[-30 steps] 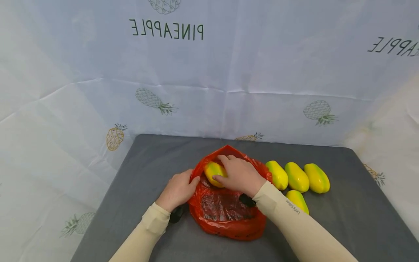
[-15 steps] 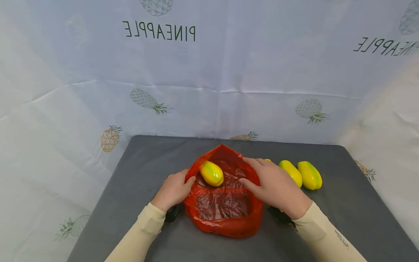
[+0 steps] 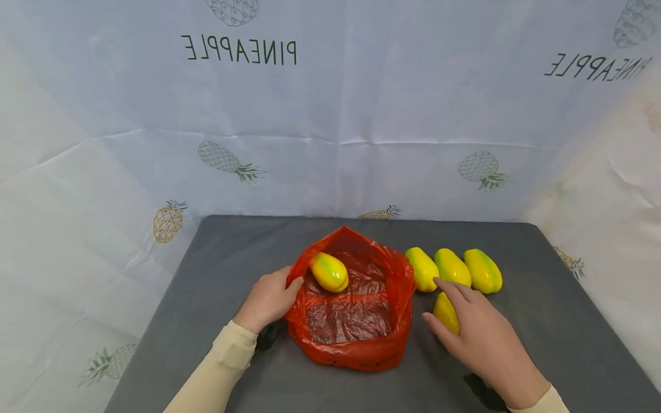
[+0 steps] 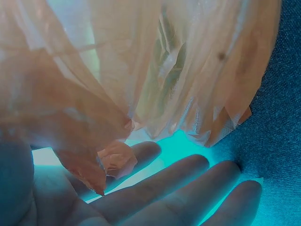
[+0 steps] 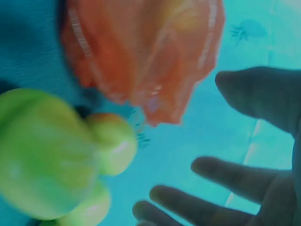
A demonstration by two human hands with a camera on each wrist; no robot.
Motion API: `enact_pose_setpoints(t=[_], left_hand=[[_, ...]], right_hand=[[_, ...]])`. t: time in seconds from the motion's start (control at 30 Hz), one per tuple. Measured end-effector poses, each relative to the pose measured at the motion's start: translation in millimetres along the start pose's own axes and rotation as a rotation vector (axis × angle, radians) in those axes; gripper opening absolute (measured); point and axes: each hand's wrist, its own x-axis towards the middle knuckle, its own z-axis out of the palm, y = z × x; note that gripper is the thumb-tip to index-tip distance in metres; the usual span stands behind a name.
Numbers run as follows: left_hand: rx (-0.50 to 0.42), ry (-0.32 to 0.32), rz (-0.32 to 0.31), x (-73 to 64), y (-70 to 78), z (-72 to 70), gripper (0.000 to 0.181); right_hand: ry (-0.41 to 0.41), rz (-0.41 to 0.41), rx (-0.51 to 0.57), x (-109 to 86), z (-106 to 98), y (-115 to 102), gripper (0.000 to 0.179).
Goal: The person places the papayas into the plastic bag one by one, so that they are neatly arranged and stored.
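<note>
A red plastic bag stands with its mouth spread wide on the grey table. Inside it, near the left wall, lies one yellow fruit with green streaks, papaya-like in shape. My left hand holds the bag's left rim, thumb over the edge; in the left wrist view its fingers stretch out under the thin plastic. To the bag's right, my right hand hovers with fingers spread and nothing in them. Just beyond its thumb is a similar yellow fruit, partly hidden by the hand.
Several more yellow fruits stand in a row at the bag's right: one fruit close against the bag, then another fruit and a third. A white cloth printed with pineapples hangs behind the grey table.
My right hand has let go of the fruit inside the bag, come out and moved right to the loose fruits. The left hand stays at the bag's rim.
</note>
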Motion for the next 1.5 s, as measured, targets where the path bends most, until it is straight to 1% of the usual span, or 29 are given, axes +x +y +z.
enact_pose_setpoints(t=[0.1,0.17,0.3,0.43,0.57,0.8,1.03,1.3,1.5], left_hand=[[0.011,0.003,0.005,1.2,-1.1,-1.5,0.024],[0.017,0.003,0.006,1.7,-1.1,-2.6,0.024],[0.023,-0.003,-0.005,1.2,-0.5,-3.7,0.025],[0.033,-0.008,-0.012,0.3,0.4,-2.9,0.026],[0.041,-0.01,0.004,0.9,1.0,-0.7,0.026],[0.032,-0.002,0.009,2.3,1.0,1.2,0.024],[0.02,-0.015,-0.002,1.1,1.7,-0.8,0.024],[0.041,-0.009,0.012,1.0,3.0,-1.4,0.024],[0.036,-0.016,0.005,0.9,2.5,-1.0,0.025]], right_hand=[[0.02,0.051,-0.012,-5.7,6.1,8.3,0.081],[0.02,0.09,-0.025,-8.2,9.2,13.2,0.084],[-0.022,0.163,-0.035,-9.0,14.9,22.4,0.091],[-0.065,0.207,-0.016,-7.8,21.6,29.3,0.1],[-0.083,0.24,0.018,-8.5,28.2,33.1,0.106],[-0.114,0.271,0.025,-6.1,35.5,35.8,0.112],[-0.148,0.281,0.034,-4.7,40.4,36.5,0.109],[-0.138,0.273,0.039,-7.8,42.4,36.3,0.101],[-0.125,0.26,0.044,-10.0,42.5,35.5,0.094]])
